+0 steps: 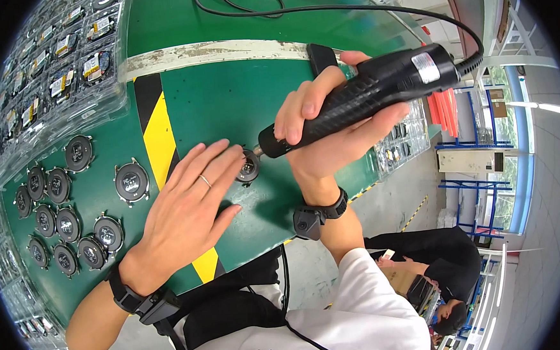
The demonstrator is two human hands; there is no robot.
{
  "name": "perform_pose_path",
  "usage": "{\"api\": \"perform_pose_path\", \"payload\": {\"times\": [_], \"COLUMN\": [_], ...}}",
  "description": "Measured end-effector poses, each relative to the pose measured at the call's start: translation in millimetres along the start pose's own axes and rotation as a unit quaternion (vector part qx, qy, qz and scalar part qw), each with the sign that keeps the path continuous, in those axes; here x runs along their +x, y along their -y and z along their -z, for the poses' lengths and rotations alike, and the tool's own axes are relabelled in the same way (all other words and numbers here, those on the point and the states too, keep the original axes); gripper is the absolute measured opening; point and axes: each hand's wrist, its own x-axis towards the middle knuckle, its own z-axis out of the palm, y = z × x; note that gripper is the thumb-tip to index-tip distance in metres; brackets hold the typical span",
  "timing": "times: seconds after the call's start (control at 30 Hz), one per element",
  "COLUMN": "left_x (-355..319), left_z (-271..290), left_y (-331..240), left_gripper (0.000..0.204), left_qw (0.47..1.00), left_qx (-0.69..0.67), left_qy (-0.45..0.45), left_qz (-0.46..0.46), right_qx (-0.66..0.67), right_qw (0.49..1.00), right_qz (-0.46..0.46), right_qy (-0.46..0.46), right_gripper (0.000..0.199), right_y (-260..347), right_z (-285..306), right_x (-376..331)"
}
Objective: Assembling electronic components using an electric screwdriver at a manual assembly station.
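Note:
My right hand (pixel 330 151) is wrapped around a black corded electric screwdriver (pixel 383 82), held slanting down to the left. Its metal bit meets a round black watch case (pixel 249 169) lying on the green work mat (pixel 257 224). From the left, my left hand (pixel 189 203) stretches flat with fingers extended, the fingertips resting at the edge of that same watch case and partly covering it. A ring is on one of its fingers. Left of that hand, another round watch case (pixel 132 182) lies apart, and several more watch cases (pixel 68 224) are grouped further left.
Stacked clear plastic trays (pixel 63 85) of small parts line the left edge; another tray (pixel 403 148) stands at right. Yellow-black tape (pixel 157 134) crosses the mat. The screwdriver's cable (pixel 347 7) loops overhead. A person in black (pixel 452 261) is beyond, at lower right.

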Motion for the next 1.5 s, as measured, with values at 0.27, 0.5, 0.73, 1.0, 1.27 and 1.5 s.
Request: {"api": "perform_pose_path", "payload": {"times": [0.27, 0.5, 0.73, 1.0, 1.27, 1.5], "left_x": [6.4, 3.5, 4.2, 3.3, 3.3, 2.5], "left_z": [7.4, 3.7, 4.2, 3.5, 3.1, 3.2], "left_y": [-10.6, -5.5, -5.7, -5.7, -5.0, -4.2], "left_gripper": [0.074, 0.073, 0.071, 0.071, 0.07, 0.07], "left_qw": [0.999, 0.998, 0.998, 0.999, 0.999, 0.999], "left_qx": [-0.007, 0.002, 0.001, 0.001, -0.007, -0.007], "left_qy": [-0.033, 0.058, 0.057, 0.053, 0.048, 0.048], "left_qz": [0.033, -0.015, -0.013, -0.011, -0.013, -0.013], "right_qx": [-0.215, -0.203, -0.18, -0.144, -0.171, -0.153], "right_qw": [0.974, 0.972, 0.978, 0.984, 0.979, 0.984], "right_qz": [-0.073, -0.112, -0.1, -0.078, -0.101, -0.047], "right_qy": [-0.02, -0.03, -0.039, -0.069, -0.037, -0.073], "right_gripper": [0.077, 0.072, 0.073, 0.075, 0.074, 0.076], "right_y": [4.8, -5.2, -6.3, -4.1, -7.8, -11.8], "right_z": [20.0, 15.0, 14.3, 16.2, 14.4, 15.3], "right_x": [26.6, 20.7, 20.8, 20.8, 19.8, 17.6]}}
